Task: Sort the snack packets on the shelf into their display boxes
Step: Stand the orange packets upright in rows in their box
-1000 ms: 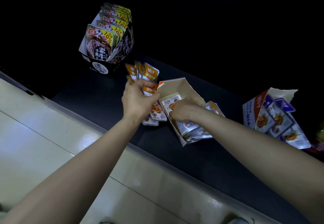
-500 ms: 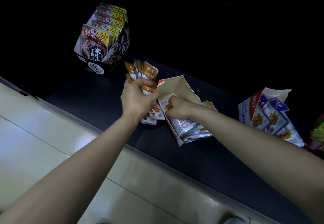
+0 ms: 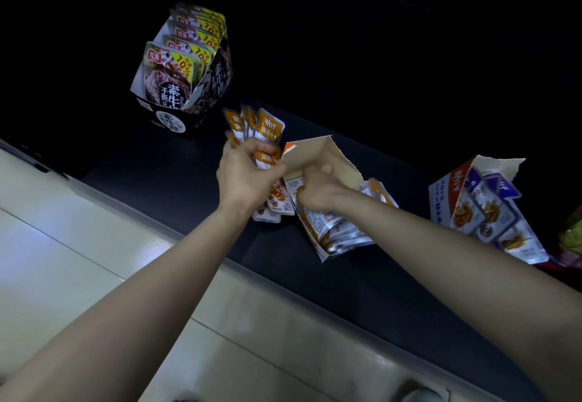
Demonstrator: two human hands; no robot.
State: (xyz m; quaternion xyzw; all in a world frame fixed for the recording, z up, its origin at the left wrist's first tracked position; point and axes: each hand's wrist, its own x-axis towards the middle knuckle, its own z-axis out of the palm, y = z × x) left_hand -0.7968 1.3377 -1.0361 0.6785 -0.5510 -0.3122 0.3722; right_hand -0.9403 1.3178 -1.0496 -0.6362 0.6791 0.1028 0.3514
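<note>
Held packets: I see a fan of orange-topped silvery foil snack packets (image 3: 270,129) gripped in the left hand (image 3: 245,178). The orange ends stick out past the fingertips, and the printed ends hang below the heel of the hand.
Left fingers (image 3: 252,146): curled tight round the fan, with the thumb across its front.
Boxed packets: a stack of the same orange-topped packets (image 3: 333,231) lies right under the right fingers. It runs back beneath the wrist and out of the box's near end.
Display box: an orange-and-white cardboard display box with a plain tan inside (image 3: 327,156) lies tipped on its side. Its torn flap is just beside the left thumb.
Right hand (image 3: 318,187): reaches inside that box, fingers bent down onto the top packet. I cannot tell whether they pinch it or only rest on it.
Shelf: a dark flat shelf (image 3: 176,174) carries all the boxes.
Beyond the left fingertips: a black cardboard display box (image 3: 217,83) stands upright and well apart, filled with brown-and-yellow packets (image 3: 170,71).
Outside the right forearm: a white-and-red torn box (image 3: 447,190) sits well apart from the fingers, with purple-topped packets (image 3: 491,209) spilling from it.
Under both forearms: pale floor tiles (image 3: 63,244).
</note>
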